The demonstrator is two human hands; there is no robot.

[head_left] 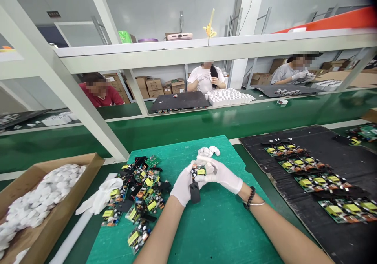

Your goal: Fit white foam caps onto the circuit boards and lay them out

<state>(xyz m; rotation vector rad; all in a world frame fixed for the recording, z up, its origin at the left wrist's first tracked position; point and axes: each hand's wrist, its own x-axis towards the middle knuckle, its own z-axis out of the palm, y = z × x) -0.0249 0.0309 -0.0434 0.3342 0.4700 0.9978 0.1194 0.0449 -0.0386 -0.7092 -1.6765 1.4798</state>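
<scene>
My left hand (183,186), in a white glove, is closed around a small circuit board (200,171) with a yellow-topped part on it. From the board's lower end a black flat piece (194,193) hangs down over the glove. My right hand (224,174), gloved as well, grips the same board from the right with its fingers curled over the top edge. Whether those fingers also pinch a small white piece, I cannot tell. Just beyond both hands, several white rounded pieces (209,151) lie on the green work board (218,232).
A heap of circuit boards (149,182) lies left of my hands, beside a crumpled white glove (103,195). Farther left stands a carton (48,226) of white pieces. Rows of circuit boards (321,182) lie on a black sheet (282,170) at right. Co-workers sit across the green belt (176,124).
</scene>
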